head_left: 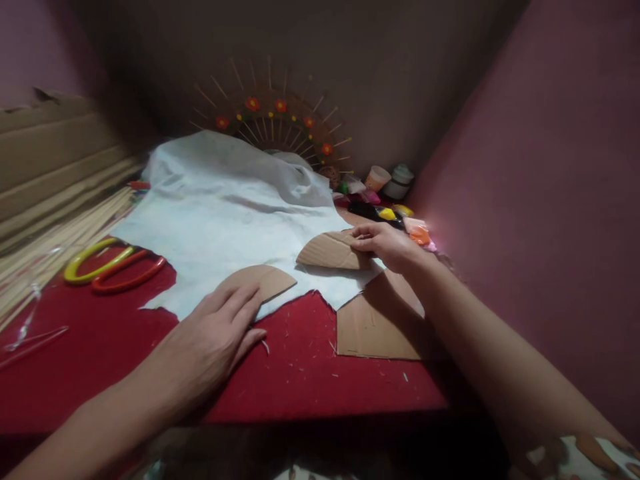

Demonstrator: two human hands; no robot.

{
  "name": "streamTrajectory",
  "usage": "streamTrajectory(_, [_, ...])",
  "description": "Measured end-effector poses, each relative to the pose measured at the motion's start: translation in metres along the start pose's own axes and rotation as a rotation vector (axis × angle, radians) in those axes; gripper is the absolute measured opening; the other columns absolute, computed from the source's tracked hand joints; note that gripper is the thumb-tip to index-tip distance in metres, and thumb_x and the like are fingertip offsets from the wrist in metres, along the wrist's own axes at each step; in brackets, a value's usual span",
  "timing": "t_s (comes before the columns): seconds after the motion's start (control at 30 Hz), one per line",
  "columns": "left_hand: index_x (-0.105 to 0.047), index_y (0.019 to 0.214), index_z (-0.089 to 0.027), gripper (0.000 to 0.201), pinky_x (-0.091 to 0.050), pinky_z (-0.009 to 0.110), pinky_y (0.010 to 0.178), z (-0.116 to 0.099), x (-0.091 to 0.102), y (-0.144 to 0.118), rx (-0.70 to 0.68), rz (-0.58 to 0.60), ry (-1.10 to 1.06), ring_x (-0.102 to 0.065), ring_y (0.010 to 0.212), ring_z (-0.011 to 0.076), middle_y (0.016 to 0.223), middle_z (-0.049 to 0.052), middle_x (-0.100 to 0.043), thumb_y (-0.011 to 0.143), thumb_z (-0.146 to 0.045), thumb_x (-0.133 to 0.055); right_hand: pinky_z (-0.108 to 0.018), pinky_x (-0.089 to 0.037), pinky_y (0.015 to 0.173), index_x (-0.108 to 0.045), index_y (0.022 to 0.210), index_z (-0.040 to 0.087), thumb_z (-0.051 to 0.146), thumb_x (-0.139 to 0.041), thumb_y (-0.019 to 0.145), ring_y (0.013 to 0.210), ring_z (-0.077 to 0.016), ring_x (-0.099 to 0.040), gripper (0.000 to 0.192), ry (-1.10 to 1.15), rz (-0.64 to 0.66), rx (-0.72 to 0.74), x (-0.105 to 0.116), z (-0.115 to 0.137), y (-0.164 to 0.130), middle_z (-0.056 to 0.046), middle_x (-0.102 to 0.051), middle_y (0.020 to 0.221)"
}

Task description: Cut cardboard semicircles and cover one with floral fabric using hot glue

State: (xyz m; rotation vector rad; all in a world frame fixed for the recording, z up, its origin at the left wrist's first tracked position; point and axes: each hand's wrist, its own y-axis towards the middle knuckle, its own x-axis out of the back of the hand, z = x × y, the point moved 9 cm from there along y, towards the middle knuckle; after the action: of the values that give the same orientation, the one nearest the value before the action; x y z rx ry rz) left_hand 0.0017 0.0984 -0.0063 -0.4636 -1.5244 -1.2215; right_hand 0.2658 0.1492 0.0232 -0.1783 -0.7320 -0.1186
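My left hand lies flat, fingers spread, on a half-round cardboard piece at the near edge of a white cloth sheet. My right hand pinches the right end of a second fan-shaped cardboard piece that rests on the same sheet. A larger cardboard offcut lies under my right wrist on the red surface.
Yellow and red-orange scissors handles lie at the left beside a bundle of thin bamboo sticks. A fan-shaped stick decoration with red flowers stands at the back. Small pots and coloured clay packets crowd the back right by the pink wall.
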Motion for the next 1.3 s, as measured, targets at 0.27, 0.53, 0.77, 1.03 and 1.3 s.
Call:
streamTrajectory(0.27, [-0.059, 0.128, -0.006, 0.050, -0.049, 0.051, 0.098, 0.001, -0.001, -0.002, 0.009, 0.010, -0.031, -0.052, 0.121, 0.0365, 0.124, 0.020, -0.064, 0.100, -0.042, -0.040, -0.028, -0.039, 0.060, -0.070, 0.071, 0.019, 0.016, -0.065, 0.076, 0.074, -0.0185, -0.059, 0.008, -0.410, -0.081, -0.039, 0.005, 0.021, -0.015, -0.005, -0.069, 0.077])
streamTrajectory(0.53, [-0.057, 0.132, -0.013, 0.048, -0.047, 0.051, 0.102, 0.005, -0.005, -0.003, 0.051, 0.038, -0.065, -0.051, 0.125, 0.0346, 0.128, 0.017, -0.063, 0.100, -0.044, -0.039, -0.028, -0.035, 0.056, -0.066, 0.063, 0.017, 0.015, -0.061, 0.075, 0.068, -0.0176, -0.058, 0.013, -0.451, -0.093, -0.064, 0.004, 0.017, -0.018, -0.005, -0.066, 0.068])
streamTrajectory(0.77, [-0.058, 0.129, -0.007, 0.049, -0.048, 0.051, 0.099, 0.003, -0.004, -0.003, 0.025, 0.037, -0.042, -0.050, 0.123, 0.0365, 0.127, 0.020, -0.062, 0.100, -0.042, -0.039, -0.027, -0.041, 0.058, -0.069, 0.078, 0.017, 0.009, -0.060, 0.071, 0.073, -0.0185, -0.062, 0.013, -0.402, -0.064, -0.079, -0.004, 0.002, -0.008, -0.008, -0.071, 0.082])
streamTrajectory(1.03, [-0.060, 0.127, -0.006, 0.049, -0.049, 0.052, 0.097, 0.001, -0.001, -0.002, -0.004, 0.020, -0.030, -0.053, 0.120, 0.0376, 0.123, 0.021, -0.064, 0.100, -0.042, -0.039, -0.031, -0.045, 0.069, -0.071, 0.084, 0.017, 0.011, -0.059, 0.076, 0.084, -0.0215, -0.063, 0.015, -0.321, -0.128, -0.026, 0.014, 0.017, -0.025, -0.010, -0.071, 0.093])
streamTrajectory(1.3, [-0.059, 0.128, -0.010, 0.050, -0.053, 0.051, 0.094, 0.001, 0.010, 0.009, 0.020, 0.129, -0.054, -0.055, 0.120, 0.0364, 0.129, 0.019, -0.062, 0.099, -0.044, -0.037, -0.029, -0.045, 0.060, -0.065, 0.081, 0.017, 0.010, -0.055, 0.081, 0.064, -0.0161, -0.058, 0.013, 0.036, -0.111, -0.035, 0.001, -0.010, -0.033, -0.003, -0.063, 0.067])
